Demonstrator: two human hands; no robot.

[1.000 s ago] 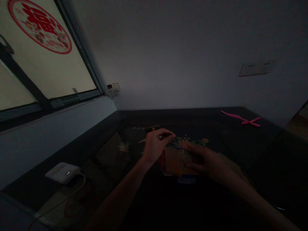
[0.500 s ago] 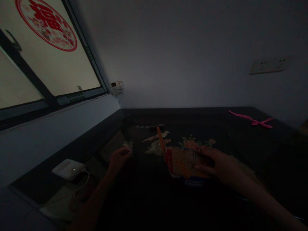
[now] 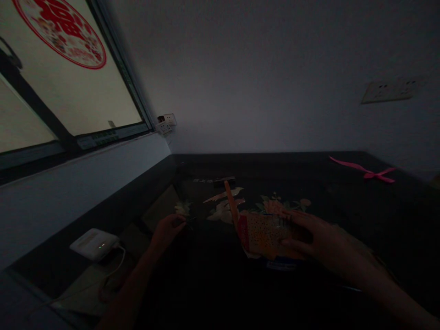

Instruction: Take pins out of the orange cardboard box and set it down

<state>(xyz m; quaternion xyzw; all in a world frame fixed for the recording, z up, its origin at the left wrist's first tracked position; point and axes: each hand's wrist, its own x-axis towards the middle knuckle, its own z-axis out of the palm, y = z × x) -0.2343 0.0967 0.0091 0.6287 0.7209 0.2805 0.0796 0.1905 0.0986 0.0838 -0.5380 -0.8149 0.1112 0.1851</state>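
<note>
The view is very dark. My right hand [image 3: 312, 231] grips a small cardboard box [image 3: 263, 233] from its right side, thumb in front and fingers over the top. The box is yellow-orange with dark specks and a red band at its left end. An orange-brown flap [image 3: 231, 204] stands up from that left end. To the left, my left hand [image 3: 168, 231] hovers low over the dark table, thumb and forefinger pinched together. Something thin and faint shows at those fingertips, too dim to name. What the box contains is hidden.
On the left lies a white device [image 3: 94, 244] with a lit spot and a white cable [image 3: 120, 261]. A pink ribbon [image 3: 371, 174] rests at the back right. A dark bar-shaped object [image 3: 224, 182] lies behind the flap. The dark tabletop [image 3: 275, 167] has printed flowers and meets the wall.
The view has shifted slightly. My left hand's fingertips are a little lower. My right hand keeps its grip on the box, which has hardly moved.
</note>
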